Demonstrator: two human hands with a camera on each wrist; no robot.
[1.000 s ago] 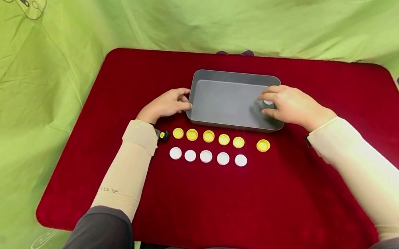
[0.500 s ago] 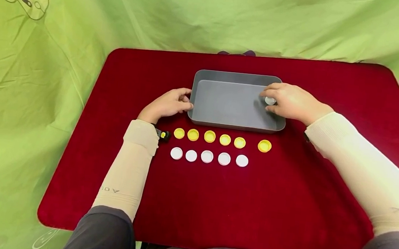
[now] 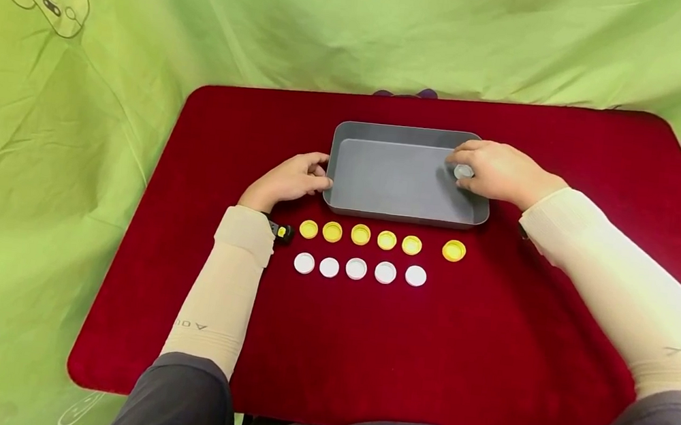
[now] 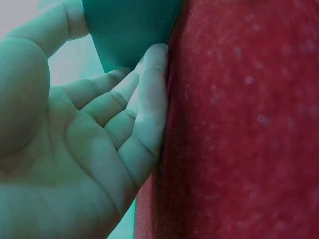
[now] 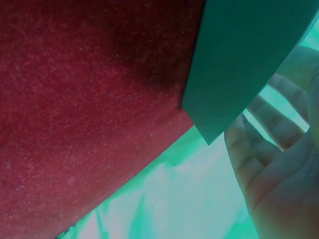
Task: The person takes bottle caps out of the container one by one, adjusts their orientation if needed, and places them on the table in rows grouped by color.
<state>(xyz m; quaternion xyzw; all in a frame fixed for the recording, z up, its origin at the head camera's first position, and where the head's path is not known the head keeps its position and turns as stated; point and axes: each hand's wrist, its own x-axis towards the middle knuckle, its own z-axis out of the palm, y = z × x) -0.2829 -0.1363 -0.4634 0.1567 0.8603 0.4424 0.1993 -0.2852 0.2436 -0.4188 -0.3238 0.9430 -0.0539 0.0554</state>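
A grey rectangular tray (image 3: 393, 176) lies toward the far side of the red-covered table. My left hand (image 3: 291, 179) holds the tray's left end between thumb and fingers. In the left wrist view, its fingers (image 4: 152, 94) lie against the tray's outer corner. My right hand (image 3: 501, 173) reaches over the tray's right end and holds a white bottle cap (image 3: 463, 172) low inside it, thumb and fingers around the cap. Whether the cap touches the tray floor, I cannot tell. The right wrist view shows the fingers (image 5: 249, 149) beyond the tray wall (image 5: 244, 59), without the cap.
In front of the tray, several yellow caps (image 3: 360, 234) form a row, with one yellow cap (image 3: 454, 251) set apart on the right. Nearer to me runs a row of several white caps (image 3: 356, 269). Green printed cloth (image 3: 395, 33) hangs behind the table.
My right hand has shifted slightly away from me and to the right around the white cap. The cap stays at the same spot in the tray. My left hand stays at the tray.
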